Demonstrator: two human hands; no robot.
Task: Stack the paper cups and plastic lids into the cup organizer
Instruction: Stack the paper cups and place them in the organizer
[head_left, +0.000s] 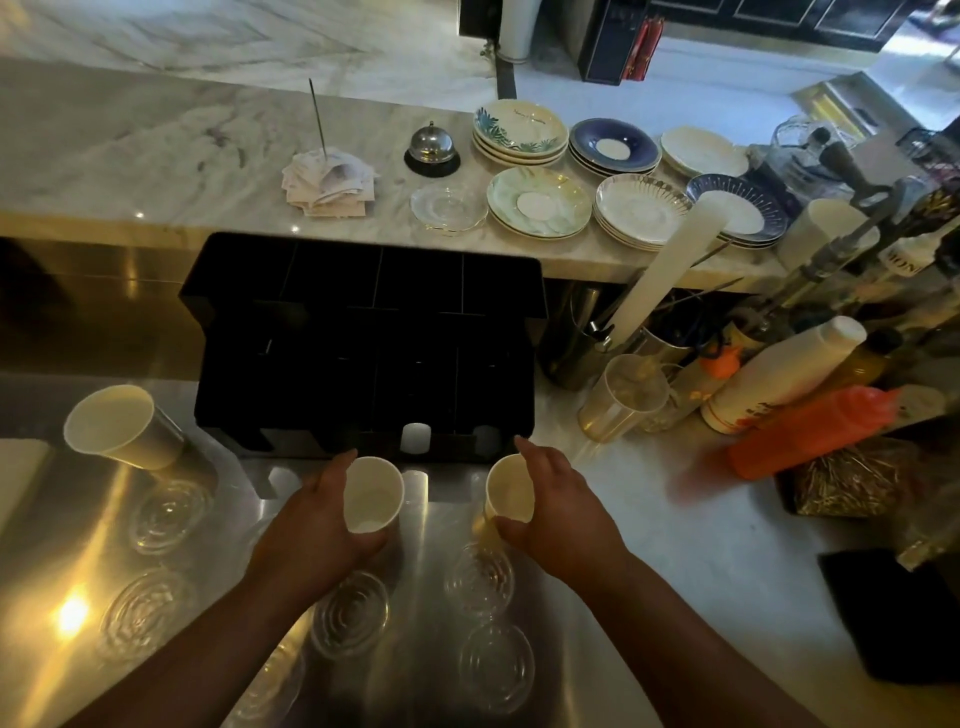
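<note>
Your left hand (317, 514) and right hand (556, 506) each wrap one paper cup (373, 493), light and easily crushed, so hold the walls gently near the rim, just before the black cup organizer (363, 338) on the slick steel counter (208, 519) strewn with clear lids (350, 613).

A brushed steel surface (519, 582) reflects warm yellow light. Behind it a raised marble ledge (156, 156) carries stacked saucers (519, 132), a service bell (432, 147) and spiked receipts (330, 182).
</note>
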